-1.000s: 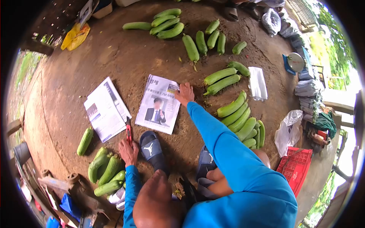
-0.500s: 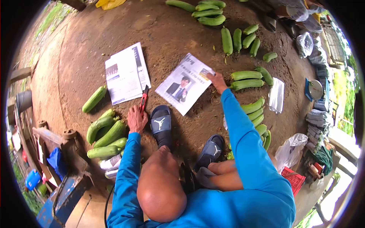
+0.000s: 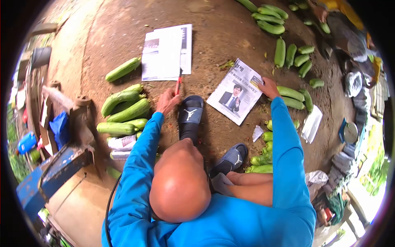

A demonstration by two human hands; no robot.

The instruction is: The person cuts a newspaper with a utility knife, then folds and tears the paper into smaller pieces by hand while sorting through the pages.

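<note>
My left hand [image 3: 168,102] is closed around a red box cutter [image 3: 178,87], its dark tip pointing away from me at the edge of a stack of newspaper sheets [image 3: 162,59] on the ground. My right hand [image 3: 268,88] grips the right corner of a single newspaper sheet [image 3: 222,92] printed with a photo of a suited person. Several long green squash [image 3: 128,110] lie beside my left forearm, with paper-wrapped bundles [image 3: 121,143] below them. Just past my right hand are more green squash [image 3: 290,97].
Further squash [image 3: 280,52] lie in groups toward the far right. A folded white paper bundle [image 3: 312,123] and a dial scale [image 3: 350,132] are at the right. My sandalled foot [image 3: 191,113] stands between the papers. A blue metal frame [image 3: 53,171] is at the lower left.
The view has turned, so the ground things appear shifted right. The newspaper sheet in my right hand has moved slightly right and closer to me. My left hand still holds the box cutter.
</note>
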